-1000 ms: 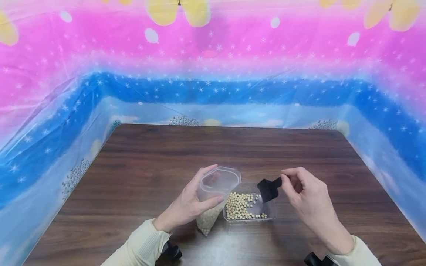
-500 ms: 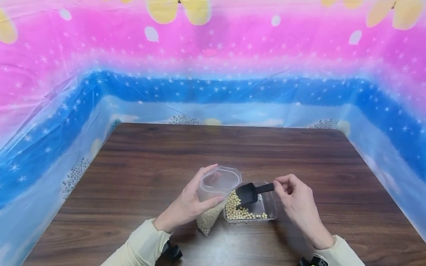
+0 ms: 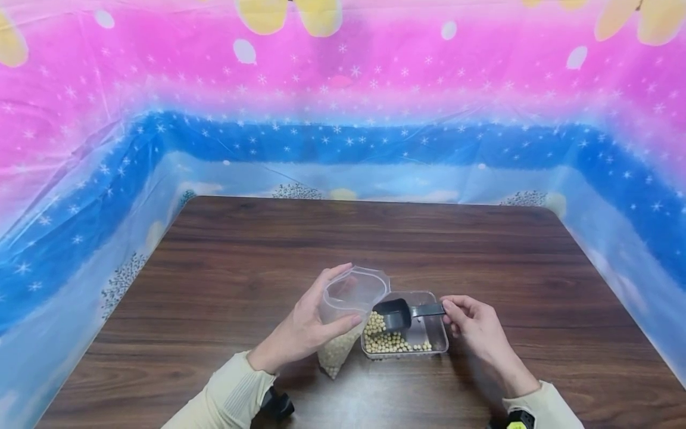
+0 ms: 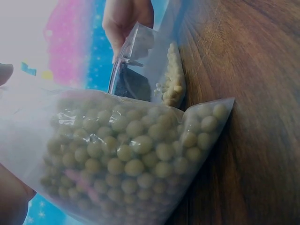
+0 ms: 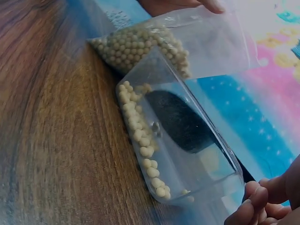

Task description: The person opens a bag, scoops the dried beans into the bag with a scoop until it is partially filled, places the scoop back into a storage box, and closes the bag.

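My left hand (image 3: pixel 305 325) holds open a clear zip bag (image 4: pixel 117 154), fingers and thumb round its mouth. Round pale-yellow beans fill the bag's lower part, and its bottom corner touches the table. Right beside it stands a clear plastic box (image 3: pixel 440 348) with more beans (image 3: pixel 388 342) gathered on its left and near sides. With thumb and fingers my right hand (image 3: pixel 477 325) pinches the handle end of a black scoop (image 3: pixel 395 314). The scoop's head is inside the box at the left, next to the beans. How many beans it carries is hidden.
Both things stand on a dark wood-grain table (image 3: pixel 241 238). A pink and blue printed cloth (image 3: pixel 343 143) hangs round its back and sides. Black straps with devices are on both wrists.
My right hand has moved left, bringing the scoop from above the box's right side down into the beans; its head has since turned to face nearer upward. The left hand and bag stay put.
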Available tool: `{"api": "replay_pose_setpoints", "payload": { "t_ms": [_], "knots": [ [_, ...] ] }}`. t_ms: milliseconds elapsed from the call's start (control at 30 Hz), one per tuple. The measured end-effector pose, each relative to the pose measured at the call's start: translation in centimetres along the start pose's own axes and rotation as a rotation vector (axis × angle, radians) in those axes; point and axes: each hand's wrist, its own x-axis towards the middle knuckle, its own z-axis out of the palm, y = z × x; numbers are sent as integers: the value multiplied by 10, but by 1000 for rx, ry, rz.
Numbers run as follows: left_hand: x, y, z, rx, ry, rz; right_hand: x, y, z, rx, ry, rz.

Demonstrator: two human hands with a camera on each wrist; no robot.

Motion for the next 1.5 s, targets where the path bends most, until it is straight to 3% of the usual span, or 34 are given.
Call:
{"api": "replay_pose_setpoints", "payload": {
  "t_ms": [200,367,500,733,900,1000,1167,1333,1500],
  "knots": [
    [-1,2,0,1,6,-7,4,4,-7,183,-27,90],
    [-2,16,-1,-5,6,-13,2,2,-19,320,-42,97],
    [-1,22,-1,-2,3,7,-2,-10,-33,428,-30,40],
    [0,4,0,14,15,25,-11,-45,-55,586,-54,-123],
    [1,1,-1,7,10,33,-20,-67,-54,627,-80,-233],
    [1,2,-1,5,7,32,-28,-78,-45,588,-54,-279],
    [0,3,-1,20,9,34,-39,-93,-27,389,74,-366],
    [-1,8,-1,20,10,3,-47,-101,-16,146,174,-545],
    [-1,22,-1,20,7,-11,-55,-107,-10,-48,243,-731]
  ]
}}
